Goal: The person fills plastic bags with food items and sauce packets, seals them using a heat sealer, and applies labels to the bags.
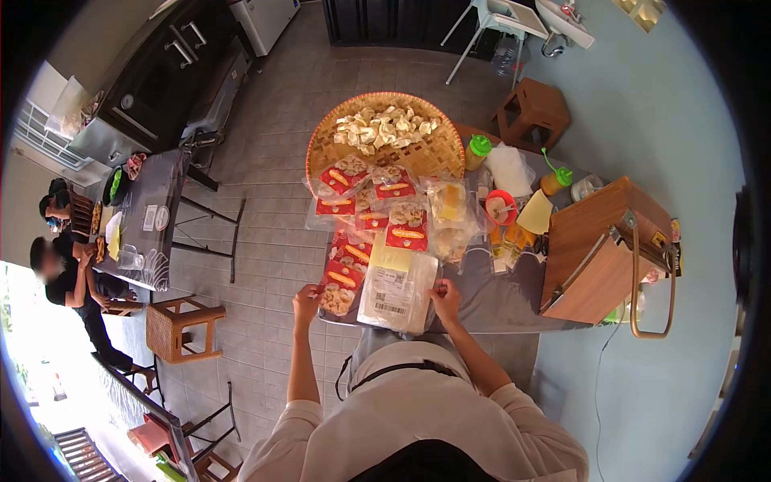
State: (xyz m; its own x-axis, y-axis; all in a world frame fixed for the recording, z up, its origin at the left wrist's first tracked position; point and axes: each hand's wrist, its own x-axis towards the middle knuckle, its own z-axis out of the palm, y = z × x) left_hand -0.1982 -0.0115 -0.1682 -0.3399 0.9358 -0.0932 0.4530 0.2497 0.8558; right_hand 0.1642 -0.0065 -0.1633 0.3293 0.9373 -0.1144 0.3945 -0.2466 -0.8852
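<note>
At the table's front edge, my left hand (307, 304) has its fingers closed beside a red-labelled food packet (340, 287); its grip is too small to make out. My right hand (444, 301) is pinched at the right edge of a clear plastic bag stack with a white printed label (390, 291). More red-labelled packets (407, 225) lie beyond, partly on a round woven tray (321, 132). Folded pale dough pieces (385, 127) are heaped on that tray.
Bottles with green caps (479, 151), a red cup (500, 207) and a wooden box (586, 249) with a metal handle stand to the right. Two people (68, 277) sit at another table (152, 209) at left. A wicker stool (181, 329) is nearby.
</note>
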